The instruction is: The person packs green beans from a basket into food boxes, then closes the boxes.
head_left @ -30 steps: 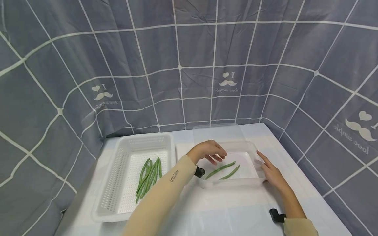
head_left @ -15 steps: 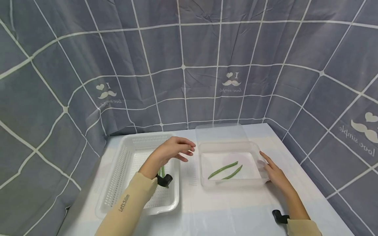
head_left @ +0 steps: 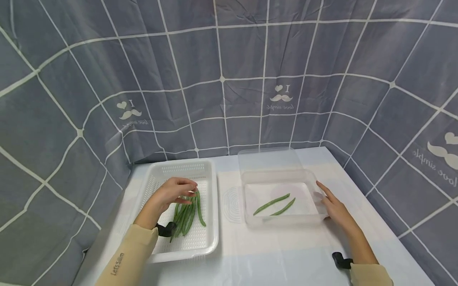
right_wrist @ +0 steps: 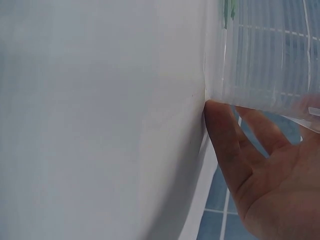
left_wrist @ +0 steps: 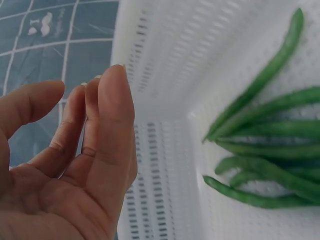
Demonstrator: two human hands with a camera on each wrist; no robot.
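My left hand (head_left: 171, 194) is over the white perforated basket (head_left: 216, 222), fingers loosely bent and holding nothing. In the head view its fingertips overlap the upper ends of several green beans (head_left: 189, 216) lying in that basket. The left wrist view shows the thumb apart from the fingers, with the green beans (left_wrist: 270, 145) off to the right. My right hand (head_left: 336, 210) touches the right wall of a clear plastic container (head_left: 279, 221), its fingers extended against the side. Two green beans (head_left: 272, 203) lie slanted on the container's floor.
A clear flat lid (head_left: 268, 159) lies behind the container. A gap of white tabletop (head_left: 230, 242) separates basket and container. Grey checked curtains (head_left: 243, 99) hang behind and on both sides of the table.
My left hand has moved left from above the clear container to over the beans in the basket. The right hand has stayed at the container's side.
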